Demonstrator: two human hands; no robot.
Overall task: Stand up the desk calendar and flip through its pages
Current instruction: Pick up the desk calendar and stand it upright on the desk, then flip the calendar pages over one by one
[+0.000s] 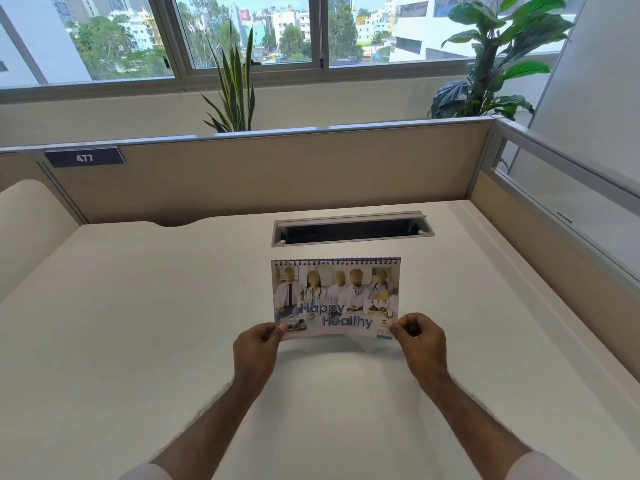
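Step in hand: I judge this the standing-up step, with the flipping not yet begun; the cover page reading "Happy Healthy" faces me.
Desk calendar (335, 297): it sits upright or nearly so on the white desk (138, 323), just in front of the cable tray slot (351, 231), spiral binding (336, 261) along the top edge. Whether its base is fully spread behind, I cannot tell.
Bottom edge: the front sheet bows slightly upward between my two grips, so it looks lifted off the desk in the middle.
My left hand (256, 351): closed in a pinch on the calendar's lower-left corner, thumb on the printed face, the other fingers curled behind.
My right hand (420, 341): closed in a pinch on the lower-right corner, beside the printed year, the fingers tucked under.
Surroundings: the beige partition (277, 174) stands well behind; the desk around the calendar is bare.
Next move calls for: settling the stand so it holds itself, then freeing one hand while the other steadies the base.
After that: lifting only the cover sheet by its bottom edge and swinging it up and over the spiral.
Care needed: pinching one sheet, not several, and not tipping the stand backward.
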